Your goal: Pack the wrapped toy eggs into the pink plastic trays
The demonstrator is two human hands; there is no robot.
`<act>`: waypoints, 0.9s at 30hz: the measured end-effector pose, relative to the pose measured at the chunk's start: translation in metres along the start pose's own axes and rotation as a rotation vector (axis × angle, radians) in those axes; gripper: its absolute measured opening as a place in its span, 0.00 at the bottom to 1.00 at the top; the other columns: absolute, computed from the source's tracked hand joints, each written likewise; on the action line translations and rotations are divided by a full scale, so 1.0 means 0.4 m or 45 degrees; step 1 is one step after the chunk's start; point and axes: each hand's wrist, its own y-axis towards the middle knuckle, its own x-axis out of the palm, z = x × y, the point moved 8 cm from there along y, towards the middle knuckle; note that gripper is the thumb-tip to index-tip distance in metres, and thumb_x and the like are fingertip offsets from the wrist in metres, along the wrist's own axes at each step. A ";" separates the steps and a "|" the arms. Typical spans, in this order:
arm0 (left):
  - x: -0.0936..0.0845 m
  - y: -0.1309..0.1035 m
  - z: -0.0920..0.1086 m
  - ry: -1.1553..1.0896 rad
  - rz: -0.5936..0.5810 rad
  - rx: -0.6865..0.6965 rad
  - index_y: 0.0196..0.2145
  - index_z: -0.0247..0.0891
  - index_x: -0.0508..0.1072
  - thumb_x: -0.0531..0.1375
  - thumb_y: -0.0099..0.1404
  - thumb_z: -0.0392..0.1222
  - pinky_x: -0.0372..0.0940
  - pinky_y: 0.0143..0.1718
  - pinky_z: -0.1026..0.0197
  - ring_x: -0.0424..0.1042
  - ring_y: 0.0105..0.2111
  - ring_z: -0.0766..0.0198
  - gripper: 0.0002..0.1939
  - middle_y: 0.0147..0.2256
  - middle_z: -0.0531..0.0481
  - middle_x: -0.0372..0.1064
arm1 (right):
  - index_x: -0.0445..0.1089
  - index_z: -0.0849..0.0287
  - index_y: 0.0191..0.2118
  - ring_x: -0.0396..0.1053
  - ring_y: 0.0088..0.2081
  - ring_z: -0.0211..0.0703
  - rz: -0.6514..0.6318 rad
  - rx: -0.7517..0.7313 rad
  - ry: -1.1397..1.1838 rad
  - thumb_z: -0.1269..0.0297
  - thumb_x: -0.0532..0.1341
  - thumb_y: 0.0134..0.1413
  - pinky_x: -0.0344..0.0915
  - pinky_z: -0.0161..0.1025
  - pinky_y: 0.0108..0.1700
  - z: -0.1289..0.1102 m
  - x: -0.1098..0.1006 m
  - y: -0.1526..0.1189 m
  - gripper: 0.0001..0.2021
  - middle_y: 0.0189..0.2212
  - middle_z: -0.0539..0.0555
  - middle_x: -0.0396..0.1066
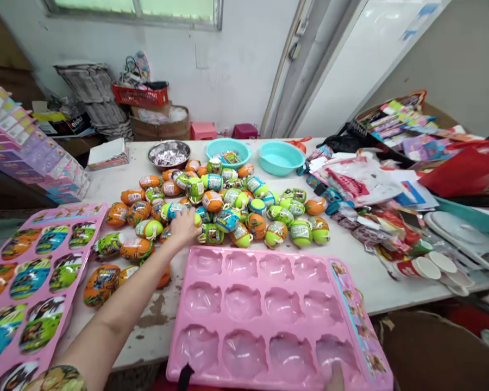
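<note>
My left hand [184, 228] reaches into a pile of shiny egg-shaped packs [214, 201] in orange, green and blue. Its fingers are closed on an egg-shaped pack [198, 219], whose yellow-green end shows beside them. A blue and green egg [173, 210] lies just beyond the fingertips. In front of me is a pink plastic tray [255, 314] with several hollow moulded pockets and a picture strip along its right side. One blurred digit of my right hand [336, 378] lies over the tray's near edge; its other fingers are out of sight.
On the left, a second pink tray [75, 288] has eggs in its pockets. Behind the pile stand a metal bowl [169, 156] and two turquoise basins [281, 158]. Bags and paper cups [427, 267] crowd the right. Stacked boxes [32, 146] rise at the left.
</note>
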 end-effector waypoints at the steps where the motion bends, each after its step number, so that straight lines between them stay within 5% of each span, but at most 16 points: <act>1: -0.019 -0.019 -0.015 -0.136 0.036 0.008 0.57 0.39 0.60 0.64 0.53 0.48 0.62 0.51 0.46 0.59 0.53 0.43 0.36 0.51 0.38 0.57 | 0.63 0.60 0.59 0.59 0.56 0.76 0.081 -0.035 -0.017 0.43 0.62 0.41 0.60 0.72 0.50 -0.026 -0.010 0.009 0.39 0.51 0.74 0.65; 3: -0.033 -0.075 -0.028 -0.484 0.043 0.069 0.56 0.40 0.60 0.66 0.50 0.50 0.59 0.56 0.48 0.60 0.54 0.48 0.37 0.52 0.42 0.55 | 0.66 0.63 0.53 0.59 0.57 0.72 0.065 -0.178 0.013 0.43 0.58 0.49 0.55 0.68 0.56 -0.114 0.026 0.030 0.33 0.51 0.73 0.65; 5: -0.003 -0.153 -0.014 -0.871 -0.064 0.137 0.55 0.43 0.59 0.67 0.50 0.49 0.60 0.56 0.51 0.62 0.53 0.53 0.36 0.53 0.45 0.55 | 0.69 0.60 0.48 0.62 0.55 0.64 -0.271 -0.300 0.158 0.44 0.56 0.53 0.56 0.62 0.58 -0.226 0.147 0.038 0.26 0.50 0.66 0.68; 9: 0.146 -0.306 0.058 -1.300 -0.521 0.267 0.51 0.43 0.59 0.66 0.51 0.46 0.63 0.51 0.55 0.66 0.49 0.57 0.32 0.53 0.46 0.60 | 0.64 0.57 0.55 0.71 0.44 0.53 -1.084 -0.209 0.539 0.42 0.55 0.55 0.70 0.50 0.43 -0.406 0.440 -0.043 0.28 0.51 0.63 0.68; 12: 0.239 -0.343 0.066 -1.249 -0.736 0.206 0.48 0.40 0.61 0.65 0.53 0.48 0.66 0.45 0.58 0.68 0.44 0.58 0.27 0.47 0.48 0.65 | 0.63 0.57 0.56 0.72 0.40 0.50 -1.276 -0.274 0.590 0.46 0.57 0.56 0.71 0.47 0.38 -0.469 0.570 -0.103 0.27 0.51 0.62 0.68; 16: 0.271 -0.321 0.054 -0.943 -0.856 0.106 0.56 0.38 0.59 0.69 0.46 0.51 0.66 0.45 0.55 0.69 0.44 0.53 0.41 0.47 0.45 0.67 | 0.67 0.57 0.50 0.72 0.37 0.48 -1.213 -0.466 0.537 0.55 0.61 0.52 0.71 0.46 0.39 -0.470 0.609 -0.125 0.21 0.45 0.59 0.70; 19: 0.248 -0.305 0.073 -0.771 -0.925 0.287 0.60 0.40 0.58 0.71 0.43 0.49 0.63 0.51 0.51 0.67 0.49 0.48 0.48 0.52 0.42 0.65 | 0.67 0.57 0.50 0.71 0.38 0.48 -1.208 -0.581 0.465 0.56 0.60 0.54 0.71 0.46 0.39 -0.461 0.590 -0.114 0.19 0.45 0.59 0.69; 24: 0.181 -0.297 0.089 -0.601 -0.496 0.800 0.63 0.47 0.55 0.69 0.51 0.48 0.52 0.61 0.44 0.52 0.61 0.45 0.44 0.62 0.40 0.50 | 0.64 0.58 0.56 0.55 0.60 0.57 -0.773 -0.991 -0.038 0.54 0.52 0.62 0.53 0.58 0.60 -0.487 0.557 -0.032 0.21 0.58 0.61 0.62; 27: 0.213 -0.326 0.089 -0.523 -0.429 0.984 0.60 0.50 0.60 0.68 0.56 0.46 0.49 0.63 0.41 0.43 0.65 0.44 0.36 0.64 0.41 0.46 | 0.60 0.57 0.60 0.48 0.63 0.57 -0.796 -1.030 -0.315 0.54 0.47 0.65 0.47 0.61 0.61 -0.494 0.592 -0.009 0.22 0.61 0.58 0.59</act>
